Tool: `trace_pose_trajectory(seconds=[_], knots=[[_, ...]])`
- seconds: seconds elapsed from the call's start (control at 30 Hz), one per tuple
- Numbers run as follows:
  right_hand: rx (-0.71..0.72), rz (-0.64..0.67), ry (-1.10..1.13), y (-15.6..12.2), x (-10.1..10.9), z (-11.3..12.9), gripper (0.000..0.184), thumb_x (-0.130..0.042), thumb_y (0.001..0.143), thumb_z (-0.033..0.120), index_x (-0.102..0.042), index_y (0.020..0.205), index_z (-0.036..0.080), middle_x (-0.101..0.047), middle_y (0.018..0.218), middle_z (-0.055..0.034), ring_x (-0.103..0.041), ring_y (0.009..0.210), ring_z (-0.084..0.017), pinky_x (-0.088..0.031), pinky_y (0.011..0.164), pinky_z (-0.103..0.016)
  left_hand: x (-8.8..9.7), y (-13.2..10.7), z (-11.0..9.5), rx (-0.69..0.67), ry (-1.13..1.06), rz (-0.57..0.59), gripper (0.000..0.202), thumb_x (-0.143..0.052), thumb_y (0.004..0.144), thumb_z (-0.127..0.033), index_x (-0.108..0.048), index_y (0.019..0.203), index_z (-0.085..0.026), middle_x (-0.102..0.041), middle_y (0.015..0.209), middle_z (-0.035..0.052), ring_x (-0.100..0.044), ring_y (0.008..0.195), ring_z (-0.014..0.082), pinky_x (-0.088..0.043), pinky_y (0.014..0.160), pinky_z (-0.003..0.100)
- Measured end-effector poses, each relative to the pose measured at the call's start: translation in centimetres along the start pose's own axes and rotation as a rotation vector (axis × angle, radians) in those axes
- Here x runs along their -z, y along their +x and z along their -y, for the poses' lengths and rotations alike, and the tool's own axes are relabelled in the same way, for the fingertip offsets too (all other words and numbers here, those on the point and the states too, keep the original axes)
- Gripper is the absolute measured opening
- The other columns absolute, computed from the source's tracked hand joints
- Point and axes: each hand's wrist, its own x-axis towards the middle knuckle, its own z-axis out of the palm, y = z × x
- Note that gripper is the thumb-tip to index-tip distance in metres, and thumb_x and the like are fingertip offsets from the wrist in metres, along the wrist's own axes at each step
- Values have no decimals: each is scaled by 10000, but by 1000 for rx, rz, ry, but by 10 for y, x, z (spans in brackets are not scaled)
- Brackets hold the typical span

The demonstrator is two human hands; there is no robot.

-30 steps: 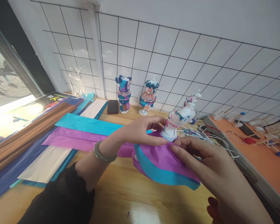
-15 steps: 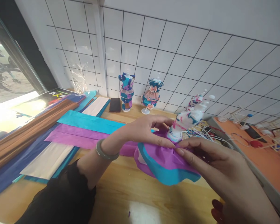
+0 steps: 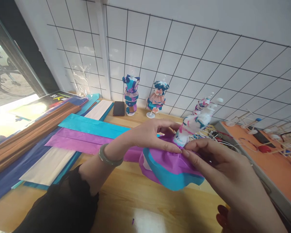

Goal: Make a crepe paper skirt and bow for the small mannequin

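A small white mannequin bust (image 3: 193,124) streaked with pink and blue leans to the right above the wooden table (image 3: 126,197). Around its waist sits a purple paper skirt (image 3: 168,163) with a teal band. My left hand (image 3: 151,136) presses the skirt's top against the waist, fingers closed around it from the left. My right hand (image 3: 210,155) pinches the same gathered paper from the right, fingertips meeting the left thumb. A jade bangle (image 3: 108,158) circles my left wrist.
Long crepe paper sheets in teal (image 3: 92,126), purple, white, brown and dark blue lie at the left. A dark phone (image 3: 118,108) and two dressed mannequins (image 3: 130,95) stand by the wire-grid wall. An orange tray (image 3: 269,155) of small parts sits at the right.
The skirt's lower edge has been gathered tighter and hangs shorter. Both hands stay pinched at the mannequin's waist; the view shifted slightly.
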Motion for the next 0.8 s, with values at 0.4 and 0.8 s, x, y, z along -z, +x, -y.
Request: trace_pose_trajectory(seconds=[0.4, 0.8], knots=[[-104, -49, 57, 5, -8, -20, 208, -610, 766, 398, -612, 827, 199, -623, 679, -13, -569, 558, -132, -450, 450, -223, -4, 1, 5, 24, -24, -70, 426, -686, 669, -327, -614, 1040, -131, -585, 1015, 78, -540, 904, 147, -440, 827, 291], [-129, 58, -9, 9, -2, -27, 251, -556, 810, 419, -628, 851, 182, -632, 677, -25, -555, 589, -141, -460, 517, -255, -1, 4, 7, 109, 11, -57, 388, -642, 712, -275, -597, 1072, -135, -620, 933, 58, -551, 854, 138, -439, 788, 279]])
